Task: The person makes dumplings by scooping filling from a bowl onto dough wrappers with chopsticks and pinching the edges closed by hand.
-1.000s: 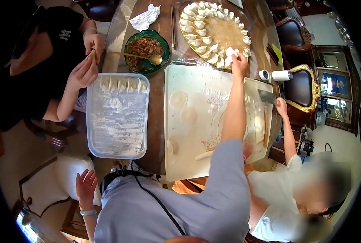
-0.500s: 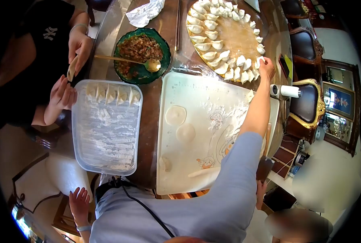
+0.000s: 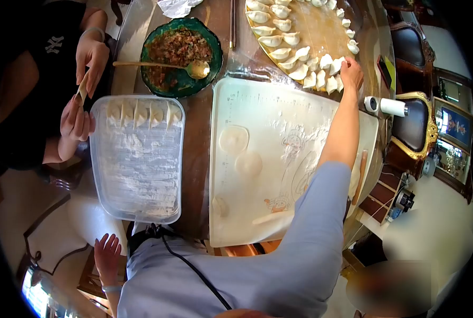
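Note:
My right hand (image 3: 353, 74) reaches over the near edge of a round tray (image 3: 321, 32) lined with rows of shaped dumplings. Its fingers are pinched on a white dumpling (image 3: 337, 65) at the tray's rim, partly hidden by the fingertips. Down at the lower left, my left hand (image 3: 108, 254) hangs beside my body with its fingers spread, holding nothing. Below my right arm lies a floured white mat (image 3: 279, 116) with flat round wrappers (image 3: 233, 139) on its left side and a rolling pin (image 3: 360, 177) near its right edge.
Another person's hands (image 3: 82, 95) hold a folded wrapper at the left. A plastic box (image 3: 135, 175) holds a row of several dumplings. Behind it stands a green bowl (image 3: 180, 87) of filling with a spoon (image 3: 196, 69). Chopsticks (image 3: 232, 26) and a white cylindrical device (image 3: 392, 107) are on the table.
The whole view has shifted, so the table things sit higher in the picture. My right hand stays at the tray's rim, fingers still pinched on a dumpling. My left hand still hangs open.

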The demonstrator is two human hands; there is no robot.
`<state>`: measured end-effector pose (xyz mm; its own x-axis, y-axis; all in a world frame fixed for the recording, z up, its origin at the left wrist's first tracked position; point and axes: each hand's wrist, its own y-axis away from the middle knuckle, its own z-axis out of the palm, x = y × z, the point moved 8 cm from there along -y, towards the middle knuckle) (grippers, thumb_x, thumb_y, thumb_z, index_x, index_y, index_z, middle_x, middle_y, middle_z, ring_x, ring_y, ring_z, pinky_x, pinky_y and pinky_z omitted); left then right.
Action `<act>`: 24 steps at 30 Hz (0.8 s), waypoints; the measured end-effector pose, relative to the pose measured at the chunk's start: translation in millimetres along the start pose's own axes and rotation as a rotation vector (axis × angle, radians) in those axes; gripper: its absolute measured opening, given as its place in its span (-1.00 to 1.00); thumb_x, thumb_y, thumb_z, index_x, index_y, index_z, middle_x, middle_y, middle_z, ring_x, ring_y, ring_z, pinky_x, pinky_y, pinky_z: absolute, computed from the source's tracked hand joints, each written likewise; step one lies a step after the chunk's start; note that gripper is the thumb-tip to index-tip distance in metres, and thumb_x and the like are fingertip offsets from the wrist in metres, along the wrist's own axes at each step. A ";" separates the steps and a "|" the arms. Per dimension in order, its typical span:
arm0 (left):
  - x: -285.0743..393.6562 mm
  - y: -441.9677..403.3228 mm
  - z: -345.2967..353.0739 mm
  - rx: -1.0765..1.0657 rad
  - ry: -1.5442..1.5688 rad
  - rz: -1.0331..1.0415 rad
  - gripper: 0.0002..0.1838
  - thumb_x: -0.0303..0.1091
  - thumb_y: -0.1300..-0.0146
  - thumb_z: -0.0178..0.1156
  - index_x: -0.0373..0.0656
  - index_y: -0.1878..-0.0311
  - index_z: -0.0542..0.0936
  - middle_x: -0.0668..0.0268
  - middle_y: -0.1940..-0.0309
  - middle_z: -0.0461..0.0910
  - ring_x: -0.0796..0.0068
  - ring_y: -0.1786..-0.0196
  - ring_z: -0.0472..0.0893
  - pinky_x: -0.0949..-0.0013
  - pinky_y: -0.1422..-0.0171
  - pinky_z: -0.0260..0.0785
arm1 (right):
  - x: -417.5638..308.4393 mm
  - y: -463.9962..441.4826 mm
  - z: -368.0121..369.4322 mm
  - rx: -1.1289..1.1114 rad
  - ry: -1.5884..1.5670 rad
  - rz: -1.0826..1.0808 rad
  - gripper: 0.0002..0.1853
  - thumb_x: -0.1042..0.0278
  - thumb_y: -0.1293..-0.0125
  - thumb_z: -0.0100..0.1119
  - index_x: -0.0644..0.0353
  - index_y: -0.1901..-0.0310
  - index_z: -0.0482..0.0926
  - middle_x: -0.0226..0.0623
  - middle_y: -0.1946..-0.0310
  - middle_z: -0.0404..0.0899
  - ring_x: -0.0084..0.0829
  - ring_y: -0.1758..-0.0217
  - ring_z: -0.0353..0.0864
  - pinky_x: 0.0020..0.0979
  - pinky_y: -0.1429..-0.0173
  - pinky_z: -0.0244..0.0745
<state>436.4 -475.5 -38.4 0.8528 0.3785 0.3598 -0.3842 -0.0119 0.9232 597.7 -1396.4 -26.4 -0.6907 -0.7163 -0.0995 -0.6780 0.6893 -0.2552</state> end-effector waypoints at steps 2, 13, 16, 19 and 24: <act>3.7 -2.0 5.6 -0.014 -0.009 0.009 -0.49 0.06 -0.33 -0.10 -0.14 -0.15 0.36 0.17 -0.08 0.44 0.29 -0.13 0.41 0.23 -0.20 0.25 | -5.1 9.0 -14.7 0.121 -0.018 0.014 -0.74 0.20 -0.10 0.08 0.05 0.19 0.62 -0.12 0.21 0.60 -0.13 0.08 0.55 -0.20 -0.01 0.41; 25.5 -42.9 27.3 -0.210 -0.084 -0.071 -0.51 0.01 -0.33 -0.08 -0.19 -0.11 0.39 0.15 -0.06 0.46 0.28 -0.11 0.44 0.23 -0.20 0.28 | -115.4 231.3 -60.8 0.134 -0.767 0.409 -0.81 0.26 -0.06 0.21 0.12 0.29 0.59 -0.29 0.36 0.62 -0.35 0.23 0.60 -0.37 0.11 0.45; 35.6 -55.7 18.2 -0.299 -0.085 -0.076 -0.52 0.00 -0.34 -0.08 -0.20 -0.10 0.39 0.12 -0.05 0.46 0.26 -0.11 0.45 0.20 -0.20 0.29 | -146.6 312.2 -72.3 -0.013 -0.581 0.301 -0.71 0.29 -0.08 0.20 0.11 0.13 0.52 -0.26 0.24 0.55 -0.28 0.20 0.55 -0.27 0.06 0.42; 48.6 -66.9 11.4 -0.386 -0.129 -0.097 -0.54 -0.01 -0.34 -0.08 -0.20 -0.08 0.40 0.10 -0.05 0.46 0.25 -0.11 0.45 0.19 -0.20 0.30 | -162.3 369.4 -84.3 0.037 -0.222 0.232 -0.60 0.26 -0.04 0.23 0.18 0.05 0.49 -0.16 0.18 0.52 -0.20 0.08 0.49 -0.23 -0.01 0.37; 82.3 -93.6 -6.7 -0.499 -0.226 -0.102 -0.52 0.00 -0.35 -0.11 -0.22 -0.08 0.40 0.08 -0.05 0.45 0.21 -0.11 0.44 0.21 -0.20 0.30 | -159.3 403.2 -70.4 0.002 -0.249 0.360 -0.57 0.26 0.04 0.23 0.22 0.09 0.47 -0.12 0.15 0.49 -0.12 0.04 0.44 -0.22 -0.03 0.35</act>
<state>540.2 -437.0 -96.1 0.9280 0.1464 0.3426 -0.3698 0.4745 0.7988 416.6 -996.7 -45.7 -0.8009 -0.4350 -0.4114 -0.4044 0.8997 -0.1641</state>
